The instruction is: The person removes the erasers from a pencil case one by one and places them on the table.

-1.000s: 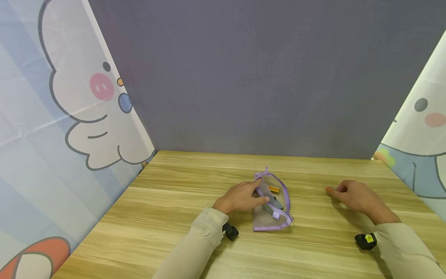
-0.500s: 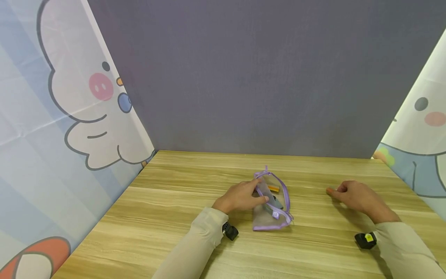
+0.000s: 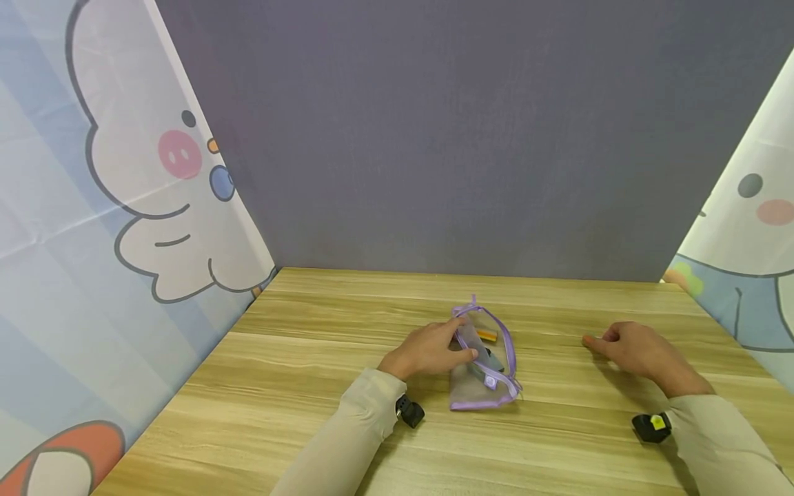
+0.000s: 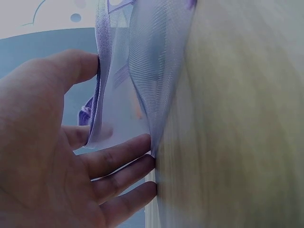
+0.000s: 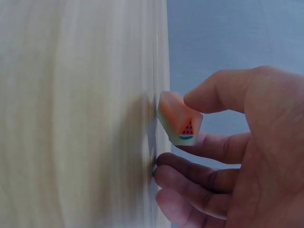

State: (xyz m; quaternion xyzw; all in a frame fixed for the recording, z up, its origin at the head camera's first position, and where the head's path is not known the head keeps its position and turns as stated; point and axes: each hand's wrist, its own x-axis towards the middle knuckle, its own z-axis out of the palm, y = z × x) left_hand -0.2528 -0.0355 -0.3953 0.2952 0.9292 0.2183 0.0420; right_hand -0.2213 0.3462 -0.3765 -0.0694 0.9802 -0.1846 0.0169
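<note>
A see-through mesh zip pouch (image 3: 465, 390) with purple trim lies on the table, its mouth spread. My left hand (image 3: 428, 350) pinches the zip edge of its mouth between thumb and index finger, the other fingers against the mesh in the left wrist view. Inside the pouch show an orange-yellow bar (image 3: 487, 335) and a flat grey-blue piece (image 3: 495, 361). Well to the right, my right hand (image 3: 635, 350) pinches a small orange-to-green eraser (image 5: 178, 116) printed with a watermelon slice. The eraser is close over the tabletop, and the other right fingers curl beside it.
The wood-grain table (image 3: 279, 386) runs back to a dark grey panel (image 3: 446, 138). Cartoon-printed curtains stand at both sides, the left curtain (image 3: 49, 310) along the table's edge. Each wrist carries a black camera strap.
The right hand has shifted very slightly to the right with the eraser. The left hand and the pouch look almost unmoved.
</note>
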